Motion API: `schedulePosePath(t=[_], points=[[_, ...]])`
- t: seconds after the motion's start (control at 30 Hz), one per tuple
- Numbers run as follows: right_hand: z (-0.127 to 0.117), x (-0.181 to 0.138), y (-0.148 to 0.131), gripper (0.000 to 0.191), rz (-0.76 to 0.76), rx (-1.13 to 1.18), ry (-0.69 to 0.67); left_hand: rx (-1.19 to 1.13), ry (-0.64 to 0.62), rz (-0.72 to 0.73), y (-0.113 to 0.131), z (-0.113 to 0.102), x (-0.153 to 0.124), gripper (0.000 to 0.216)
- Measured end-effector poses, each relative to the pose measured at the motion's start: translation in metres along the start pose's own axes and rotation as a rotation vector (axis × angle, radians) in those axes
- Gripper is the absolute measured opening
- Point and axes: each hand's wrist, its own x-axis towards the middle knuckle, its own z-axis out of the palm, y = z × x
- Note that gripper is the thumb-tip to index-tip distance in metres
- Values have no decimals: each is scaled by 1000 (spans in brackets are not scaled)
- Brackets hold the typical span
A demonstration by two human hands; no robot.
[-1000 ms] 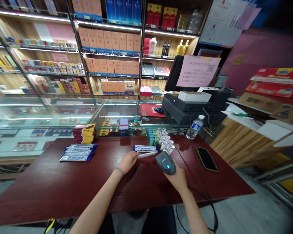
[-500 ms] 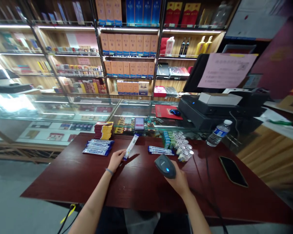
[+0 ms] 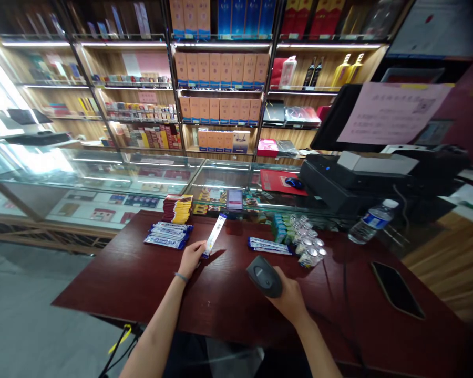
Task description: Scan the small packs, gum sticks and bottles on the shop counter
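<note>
My left hand (image 3: 192, 258) pinches the near end of a slim white-and-blue packet (image 3: 215, 234), tilted up over the table. A black mark like a barcode shows on the packet's upper face. In my right hand (image 3: 290, 296) is a dark grey handheld barcode scanner (image 3: 264, 275), its head turned toward the packet. Left of the packet lies a pile of similar blue-and-white packets (image 3: 167, 234); behind it stands a stack of yellow and dark red packs (image 3: 177, 208). A smaller group of slim packets (image 3: 269, 245) lies beyond the scanner, beside rows of small clear-topped containers (image 3: 308, 242).
On the right of the brown table (image 3: 130, 283) are a water bottle (image 3: 373, 221) and a black phone (image 3: 397, 290). A glass counter (image 3: 153, 168) runs behind, bearing a red mat with a mouse (image 3: 294, 182) and a monitor (image 3: 335, 118). A cable crosses the table's right side.
The view has turned slightly, shifting most things rightward. The scanner's blue light no longer shows, and its head has tipped a little. My left hand still holds the packet.
</note>
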Motion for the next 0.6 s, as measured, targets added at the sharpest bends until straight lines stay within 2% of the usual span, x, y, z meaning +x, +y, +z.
schedulePosePath(t=[0.13, 0.37, 0.47, 0.6], points=[[0, 0, -3, 47, 26, 84, 12, 21, 5, 8, -3, -1, 1, 49], [1, -2, 3, 46, 10, 54, 1, 6, 92, 41, -2, -7, 4, 49], [2, -1, 2, 44, 22, 59, 33, 99, 191, 147, 5, -28, 9, 40], [5, 2, -3, 43, 40, 80, 71, 324, 325, 249, 12, -78, 11, 32]])
